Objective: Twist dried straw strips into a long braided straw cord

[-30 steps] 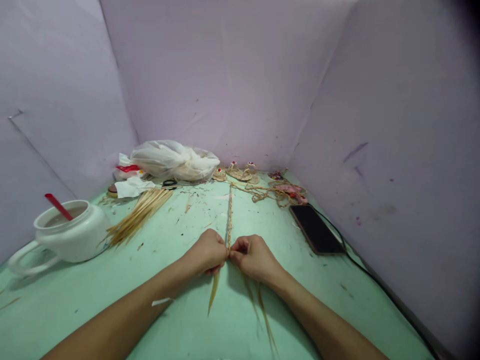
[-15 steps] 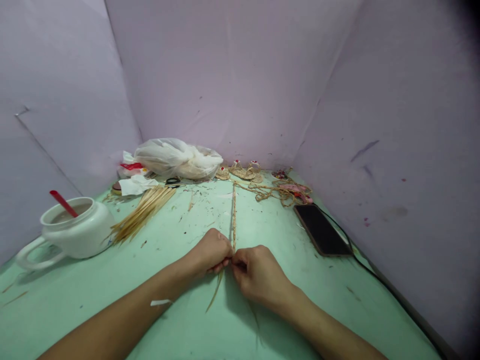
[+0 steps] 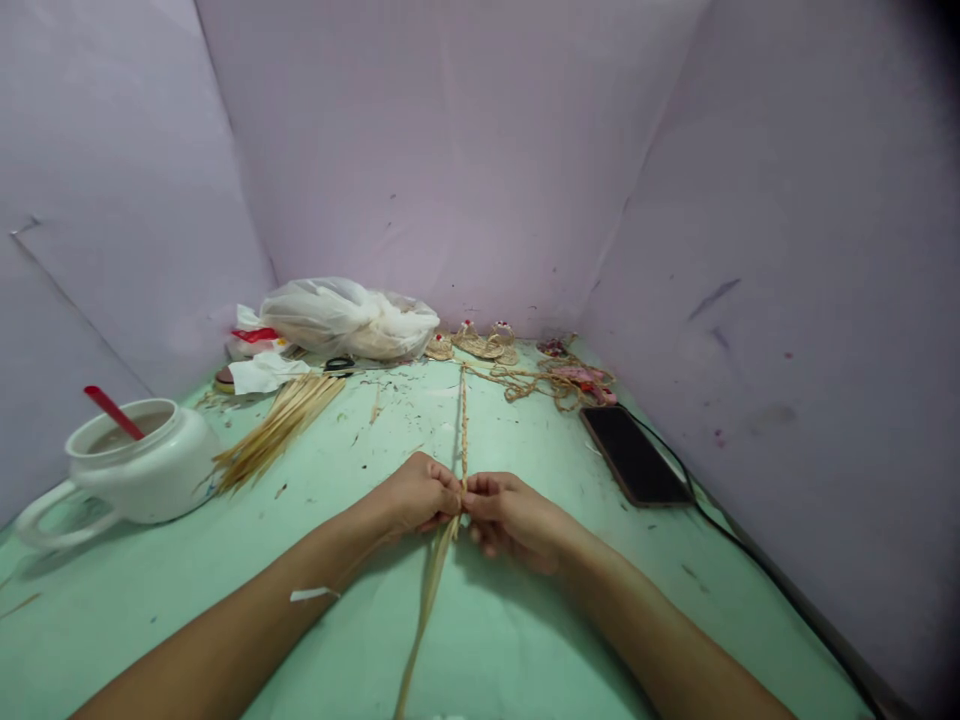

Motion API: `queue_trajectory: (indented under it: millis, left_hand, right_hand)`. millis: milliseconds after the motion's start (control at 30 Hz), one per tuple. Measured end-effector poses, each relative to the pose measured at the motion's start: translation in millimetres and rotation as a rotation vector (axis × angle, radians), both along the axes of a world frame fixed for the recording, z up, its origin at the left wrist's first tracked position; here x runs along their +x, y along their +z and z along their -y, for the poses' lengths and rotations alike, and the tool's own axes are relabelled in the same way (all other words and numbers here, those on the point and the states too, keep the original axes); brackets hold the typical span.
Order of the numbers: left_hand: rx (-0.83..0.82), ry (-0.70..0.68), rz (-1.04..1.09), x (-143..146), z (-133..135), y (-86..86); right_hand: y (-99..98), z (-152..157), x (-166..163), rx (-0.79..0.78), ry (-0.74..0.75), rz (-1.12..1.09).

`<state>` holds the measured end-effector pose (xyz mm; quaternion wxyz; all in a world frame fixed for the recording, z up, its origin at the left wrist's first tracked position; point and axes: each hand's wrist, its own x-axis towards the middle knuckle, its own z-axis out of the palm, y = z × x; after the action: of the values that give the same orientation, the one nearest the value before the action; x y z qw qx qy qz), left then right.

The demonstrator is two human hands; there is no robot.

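Observation:
A thin straw braid (image 3: 464,420) runs straight from the back of the table toward me. My left hand (image 3: 426,495) is closed, pinching the braid's near end. From the other side my right hand (image 3: 510,515) meets it, thumb and forefinger pinched on the same end, the other fingers curled loosely. Loose pale strands (image 3: 429,590) hang from below the fingertips toward the front edge. The exact crossing of the strands is hidden by the fingers.
On the left stand a white mug (image 3: 161,470) with a red stick and a bundle of dry straw (image 3: 281,425). Behind lie a plastic bag (image 3: 345,318), scissors (image 3: 339,365) and small woven pieces (image 3: 480,345). On the right are tangled cord (image 3: 525,385) and a phone (image 3: 636,455) with a cable.
My right hand has turned, its fingers opening out from a tighter curl and rising slightly. More of the loose strands now shows below the hands. The view has shifted a little.

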<state>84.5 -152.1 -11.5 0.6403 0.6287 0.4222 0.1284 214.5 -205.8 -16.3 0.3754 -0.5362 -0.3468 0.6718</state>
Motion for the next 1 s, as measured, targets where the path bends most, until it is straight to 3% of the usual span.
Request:
queue_trajectory:
  millis: [300,567,733,1000]
  left_hand:
    - [0.105,-0.098,-0.131,-2.6,-4.5,-6.2]
    - [0.140,-0.075,-0.259,-1.3,-4.0,-2.9]
    - [0.188,-0.066,-0.370,-6.3,-6.7,-3.5]
    - [0.502,-0.086,-0.464,-3.6,16.8,9.6]
  right_hand:
    - [-10.1,-4.0,-2.0,0.133,-0.042,0.401]
    - [-19.1,-7.8,-1.4,0.207,-0.058,0.429]
    - [-20.0,-7.5,-1.4,0.191,-0.080,0.334]
    - [-13.7,-4.3,-2.8,0.071,-0.134,0.171]
